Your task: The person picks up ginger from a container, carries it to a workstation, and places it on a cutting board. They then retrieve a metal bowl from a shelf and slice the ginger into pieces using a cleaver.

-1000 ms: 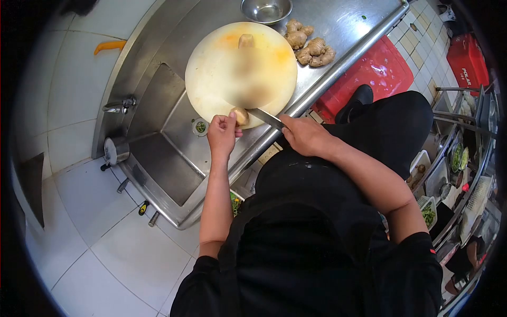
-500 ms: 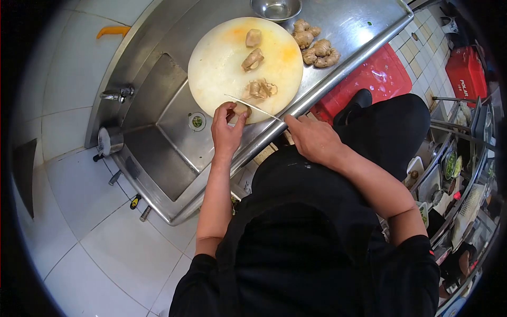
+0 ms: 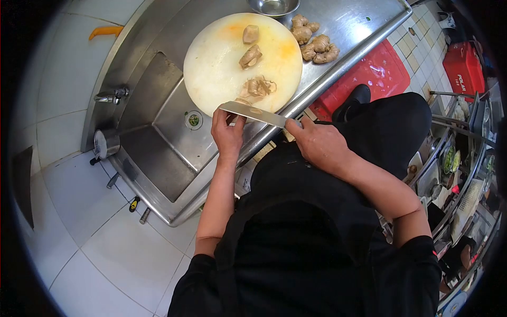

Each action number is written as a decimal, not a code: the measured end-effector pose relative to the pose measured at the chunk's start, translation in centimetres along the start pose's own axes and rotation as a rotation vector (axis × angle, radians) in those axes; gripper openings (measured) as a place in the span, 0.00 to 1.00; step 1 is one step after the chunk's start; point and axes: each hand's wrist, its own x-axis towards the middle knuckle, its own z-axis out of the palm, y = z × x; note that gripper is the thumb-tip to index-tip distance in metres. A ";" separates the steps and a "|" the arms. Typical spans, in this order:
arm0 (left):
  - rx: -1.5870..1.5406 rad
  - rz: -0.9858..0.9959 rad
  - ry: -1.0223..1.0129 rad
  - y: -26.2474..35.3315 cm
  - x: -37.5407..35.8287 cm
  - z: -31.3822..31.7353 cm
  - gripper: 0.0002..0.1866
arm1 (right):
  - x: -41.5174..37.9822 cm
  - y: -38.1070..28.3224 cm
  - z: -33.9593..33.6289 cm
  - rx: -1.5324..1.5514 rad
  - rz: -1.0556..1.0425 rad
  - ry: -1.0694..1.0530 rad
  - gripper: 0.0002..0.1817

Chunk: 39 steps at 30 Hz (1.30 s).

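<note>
You're gripping the knife [image 3: 270,118] in your right hand [image 3: 322,145], left hand [image 3: 228,136] curling behind it (contents hidden), peelings [image 3: 257,87] lying near unpeeled ginger [image 3: 321,48].

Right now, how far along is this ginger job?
It looks partway. Seemingly done: two cut pieces and some peelings lie on the round board. In hand: the right hand holds the knife, hiding whatever the left hand may grip. Apparently left: the knobbly roots beside the board, skins on.
</note>
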 end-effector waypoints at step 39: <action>-0.261 -0.048 0.123 -1.9 -1.1 2.2 0.21 | 9.3 3.8 -2.7 0.185 -0.004 -0.323 0.21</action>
